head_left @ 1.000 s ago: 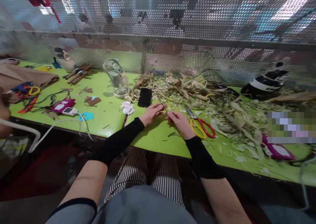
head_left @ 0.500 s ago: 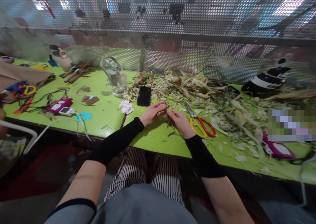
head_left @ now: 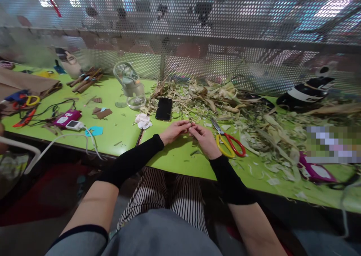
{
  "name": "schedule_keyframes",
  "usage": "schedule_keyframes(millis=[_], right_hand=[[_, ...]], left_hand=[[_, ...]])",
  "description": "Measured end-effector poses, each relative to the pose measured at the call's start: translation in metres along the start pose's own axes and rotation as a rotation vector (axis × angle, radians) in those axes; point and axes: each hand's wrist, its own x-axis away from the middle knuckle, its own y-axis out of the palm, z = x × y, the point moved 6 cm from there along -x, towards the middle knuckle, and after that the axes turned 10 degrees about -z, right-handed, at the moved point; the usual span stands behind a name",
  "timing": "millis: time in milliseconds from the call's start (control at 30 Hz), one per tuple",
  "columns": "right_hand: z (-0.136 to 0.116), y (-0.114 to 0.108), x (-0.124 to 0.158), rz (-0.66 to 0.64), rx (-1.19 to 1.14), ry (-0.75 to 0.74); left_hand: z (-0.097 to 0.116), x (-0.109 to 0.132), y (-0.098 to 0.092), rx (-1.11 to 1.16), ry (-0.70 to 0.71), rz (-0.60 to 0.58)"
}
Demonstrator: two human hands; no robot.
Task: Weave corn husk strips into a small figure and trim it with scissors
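Note:
My left hand point(head_left: 175, 131) and my right hand point(head_left: 203, 137) meet over the green table, fingertips together. Both are closed in a pinch around something small that the fingers mostly hide. Just right of my right hand lie scissors point(head_left: 228, 141) with one yellow and one red handle, their blades pointing away from me. Beyond my hands a black phone point(head_left: 164, 108) rests flat. A crumpled white tissue point(head_left: 143, 121) lies to the left of the phone. Dry husk pieces point(head_left: 203, 98) are heaped behind my fingers.
A clear-based bottle point(head_left: 131, 86) stands back left, and a black bottle point(head_left: 306, 92) leans at right. Purple boxes point(head_left: 67, 118) with cables lie on both sides. Bundled brown sticks point(head_left: 86, 80) sit far left. A perforated metal screen point(head_left: 180, 26) closes off the back.
My fingertips have drawn closer together, and the thin green piece seen between them earlier is now hidden. The view has shifted slightly; the things on the table stay put.

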Motion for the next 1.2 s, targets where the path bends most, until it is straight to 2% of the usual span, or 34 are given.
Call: schedule_keyframes(millis=[200,400,767,967,1200], right_hand=[[-0.002,0.002,0.002,0.099,0.054,-0.044],[0.007,-0.023,-0.002,0.284,0.017,-0.055],[0.011,-0.020,-0.003,0.245,-0.121,-0.060],[0.022,-0.044,-0.005,0.386,-0.249,-0.029],[0.035,-0.044,-0.006,0.297,-0.360,0.095]], left_hand=[[0.000,-0.004,0.004,0.020,-0.001,-0.012],[0.004,0.002,0.011,-0.012,-0.045,-0.043],[-0.001,0.009,0.014,-0.170,-0.100,-0.140],[-0.018,0.012,0.022,-0.302,-0.249,-0.284],[-0.028,0.026,0.030,-0.429,-0.423,-0.492]])
